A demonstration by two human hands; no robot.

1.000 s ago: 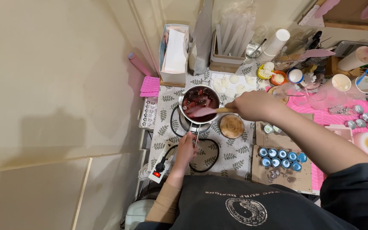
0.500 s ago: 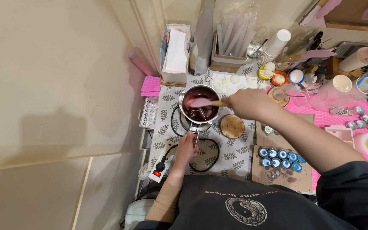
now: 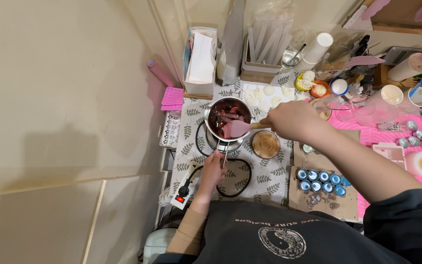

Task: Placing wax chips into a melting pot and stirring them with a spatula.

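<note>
The left hand [image 3: 213,171] grips the saucepan [image 3: 229,117] handle near the table's left edge; the right hand [image 3: 291,120] is closed around a pink spatula [image 3: 238,128] dipped in the pan's dark red contents.

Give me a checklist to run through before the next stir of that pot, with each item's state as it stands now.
1. Left hand on the pot handle: ok, fingers closed around it.
2. Right hand grips the spatula's wooden shaft: ok.
3. Pink spatula blade over the pot: ok, at the near rim.
4. Dark red contents inside the pot: ok, none seen on the leaf-patterned cloth.
5. Black cord away from the pot: ok, it loops on the cloth near the left hand.
6. Burner heat setting: cannot tell.
</note>
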